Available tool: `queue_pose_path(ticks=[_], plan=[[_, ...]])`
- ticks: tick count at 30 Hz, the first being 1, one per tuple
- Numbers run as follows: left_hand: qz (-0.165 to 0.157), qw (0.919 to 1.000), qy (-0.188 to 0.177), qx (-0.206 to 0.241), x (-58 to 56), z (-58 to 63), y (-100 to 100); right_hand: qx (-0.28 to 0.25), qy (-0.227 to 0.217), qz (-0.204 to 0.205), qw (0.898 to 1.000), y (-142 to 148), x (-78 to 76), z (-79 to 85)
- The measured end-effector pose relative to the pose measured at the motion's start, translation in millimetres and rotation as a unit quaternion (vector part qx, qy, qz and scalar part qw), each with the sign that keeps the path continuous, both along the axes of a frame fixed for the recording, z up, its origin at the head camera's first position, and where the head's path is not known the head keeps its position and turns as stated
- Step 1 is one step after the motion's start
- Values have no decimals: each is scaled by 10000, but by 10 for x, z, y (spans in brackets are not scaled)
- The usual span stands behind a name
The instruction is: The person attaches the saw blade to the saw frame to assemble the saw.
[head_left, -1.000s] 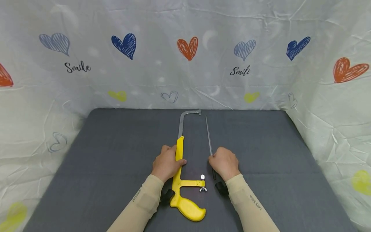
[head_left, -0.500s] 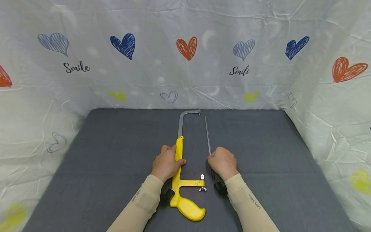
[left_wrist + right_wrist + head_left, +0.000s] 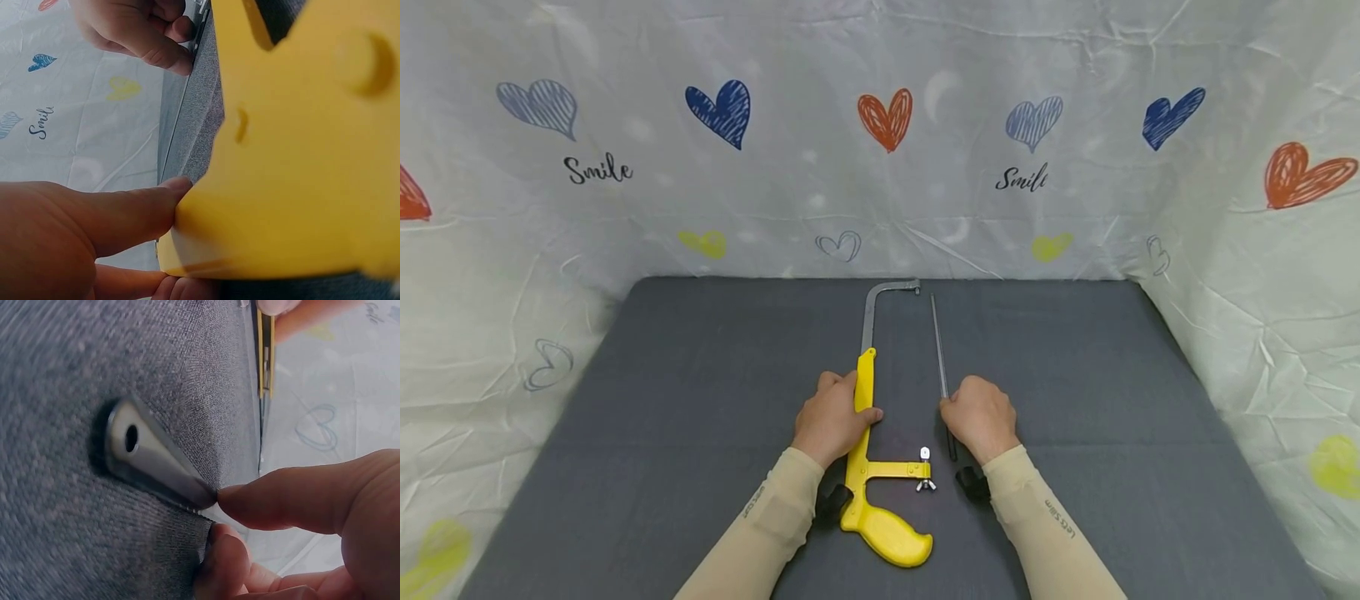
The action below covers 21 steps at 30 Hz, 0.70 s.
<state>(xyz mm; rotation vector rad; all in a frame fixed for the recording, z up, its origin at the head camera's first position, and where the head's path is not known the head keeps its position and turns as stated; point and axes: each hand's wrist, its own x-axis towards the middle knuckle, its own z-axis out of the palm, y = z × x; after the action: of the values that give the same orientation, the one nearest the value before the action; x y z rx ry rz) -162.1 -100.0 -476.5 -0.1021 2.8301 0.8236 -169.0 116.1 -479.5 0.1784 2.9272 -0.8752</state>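
In the head view, a hacksaw frame [image 3: 865, 379] with a yellow body and a bare grey front bow lies on the dark cloth. Its curved handle [image 3: 895, 540] points toward me, and a wing nut [image 3: 926, 485] sits on the side arm. My left hand [image 3: 827, 421] grips the yellow body, thumb across the top. To the right, my right hand [image 3: 981, 417] pinches a thin metal hacksaw blade [image 3: 937, 342], which lies roughly parallel to the frame. The right wrist view shows the blade's holed end [image 3: 140, 440] close over the cloth, with thumb and fingers at its edges.
The grey cloth [image 3: 722, 350] covers the table. White sheets [image 3: 805, 183] printed with hearts enclose it at the back and both sides. Tan sleeves [image 3: 760, 521] cover both forearms, with dark wrist mounts [image 3: 973, 483] at the cuffs.
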Motion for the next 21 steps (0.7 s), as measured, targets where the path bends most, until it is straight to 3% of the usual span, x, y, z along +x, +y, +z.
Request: queue_pose_path(ticks=[12,21], plan=[[29,10000,-3,-10,-22,26,6,-81,-171,-165,9997,-14,-38,22],[3,10000,-10,-24,1,19,11,24,-49,-183,9998,-23,-15,17]])
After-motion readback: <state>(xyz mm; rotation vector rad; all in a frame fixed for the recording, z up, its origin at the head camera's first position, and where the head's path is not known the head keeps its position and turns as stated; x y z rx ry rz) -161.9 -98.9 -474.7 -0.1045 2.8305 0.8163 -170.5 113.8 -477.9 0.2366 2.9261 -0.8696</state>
